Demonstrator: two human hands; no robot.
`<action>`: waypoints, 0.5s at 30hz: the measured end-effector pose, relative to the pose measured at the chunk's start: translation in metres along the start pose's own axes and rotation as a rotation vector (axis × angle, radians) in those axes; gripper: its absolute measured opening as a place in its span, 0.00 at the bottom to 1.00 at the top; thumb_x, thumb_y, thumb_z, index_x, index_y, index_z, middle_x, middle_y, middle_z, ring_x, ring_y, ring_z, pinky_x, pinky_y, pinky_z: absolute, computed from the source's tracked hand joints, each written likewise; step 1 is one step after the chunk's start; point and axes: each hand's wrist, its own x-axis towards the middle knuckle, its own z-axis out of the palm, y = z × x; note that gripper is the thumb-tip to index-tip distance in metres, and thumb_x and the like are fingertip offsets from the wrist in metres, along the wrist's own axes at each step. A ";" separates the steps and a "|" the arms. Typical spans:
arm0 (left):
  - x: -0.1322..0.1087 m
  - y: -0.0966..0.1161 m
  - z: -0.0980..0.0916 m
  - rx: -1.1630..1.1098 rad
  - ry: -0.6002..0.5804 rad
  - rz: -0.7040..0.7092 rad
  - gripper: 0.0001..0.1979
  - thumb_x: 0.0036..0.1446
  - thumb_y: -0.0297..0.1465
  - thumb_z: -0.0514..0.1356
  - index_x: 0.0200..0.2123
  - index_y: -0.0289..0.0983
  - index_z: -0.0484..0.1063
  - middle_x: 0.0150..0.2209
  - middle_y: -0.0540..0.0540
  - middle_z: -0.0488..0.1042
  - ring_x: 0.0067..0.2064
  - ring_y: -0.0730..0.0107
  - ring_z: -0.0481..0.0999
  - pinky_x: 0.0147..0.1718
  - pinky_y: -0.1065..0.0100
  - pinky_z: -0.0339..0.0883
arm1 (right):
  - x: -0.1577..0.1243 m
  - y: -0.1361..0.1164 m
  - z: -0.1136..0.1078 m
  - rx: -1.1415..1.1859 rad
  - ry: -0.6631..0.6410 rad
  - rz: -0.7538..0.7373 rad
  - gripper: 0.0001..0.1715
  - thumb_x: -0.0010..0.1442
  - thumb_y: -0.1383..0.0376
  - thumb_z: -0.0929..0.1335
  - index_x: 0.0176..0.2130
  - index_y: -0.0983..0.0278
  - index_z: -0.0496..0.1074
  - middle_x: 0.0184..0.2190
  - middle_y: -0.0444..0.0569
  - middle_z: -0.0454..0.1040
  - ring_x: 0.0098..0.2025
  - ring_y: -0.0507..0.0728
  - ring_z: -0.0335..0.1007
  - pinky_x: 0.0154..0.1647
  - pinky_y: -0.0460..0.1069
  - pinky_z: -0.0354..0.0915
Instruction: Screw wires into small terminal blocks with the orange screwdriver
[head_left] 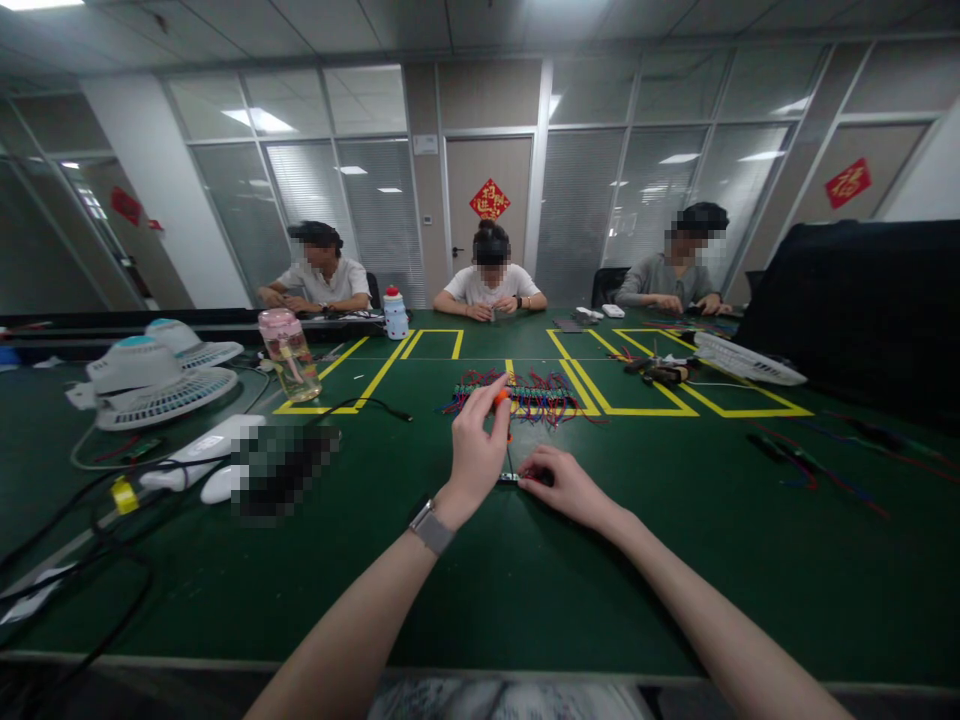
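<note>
My left hand (476, 452), with a watch on its wrist, is raised a little above the green table (525, 580) and pinches a small orange-handled tool (501, 397) upright. My right hand (564, 485) lies low on the table just to its right, its fingers pressed down on a small dark part with coloured wires (517, 478). Just beyond both hands lies a row of small parts with red, blue and green wires (525, 395).
Three people sit at the far side. Two white fans (154, 385), a pink bottle (289, 353), black cables (82, 520) and a white device (202, 450) crowd the left. A white fan (746, 360), tools and loose wires (810, 470) lie on the right. Yellow tape lines mark the table.
</note>
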 end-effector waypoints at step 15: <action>0.000 -0.004 0.001 -0.002 0.041 -0.021 0.12 0.59 0.33 0.58 0.45 0.40 0.73 0.39 0.46 0.71 0.41 0.69 0.72 0.43 0.66 0.66 | 0.000 0.001 0.001 -0.007 -0.003 0.000 0.04 0.55 0.67 0.69 0.34 0.65 0.75 0.31 0.47 0.70 0.33 0.54 0.66 0.36 0.48 0.63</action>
